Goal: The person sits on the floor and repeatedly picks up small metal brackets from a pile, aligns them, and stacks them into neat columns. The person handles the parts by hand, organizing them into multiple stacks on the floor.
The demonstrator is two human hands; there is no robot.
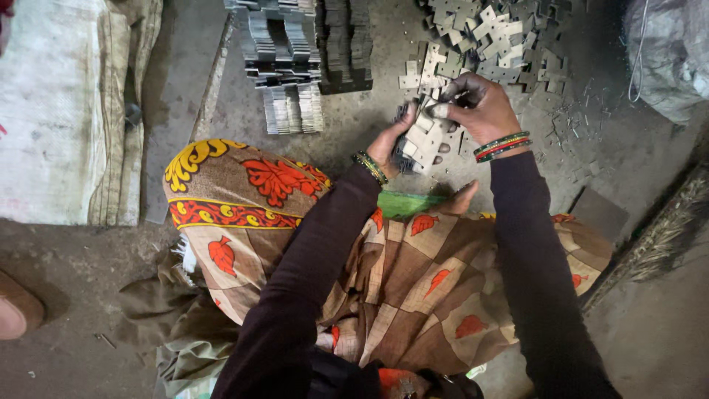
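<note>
Head view: left hand (pixel 389 144) cradles a stack of metal plates (pixel 422 140); right hand (pixel 476 107) pinches the top plate. Align edges squarely, supporting the stack from below.

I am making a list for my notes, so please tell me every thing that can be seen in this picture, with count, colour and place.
bundle of metal plates: one bundle, grey, held between both hands
loose metal plates: many, grey, a heap on the floor at top right
stacked metal plates: several rows, grey, on the floor at top centre
sack: one, whitish, at left
grey bag: one, at top right corner
patterned cloth: one, brown, yellow and red, over the lap
left hand: one, bangles at the wrist, gripping the bundle
right hand: one, green and red bangles, on top of the bundle
</note>
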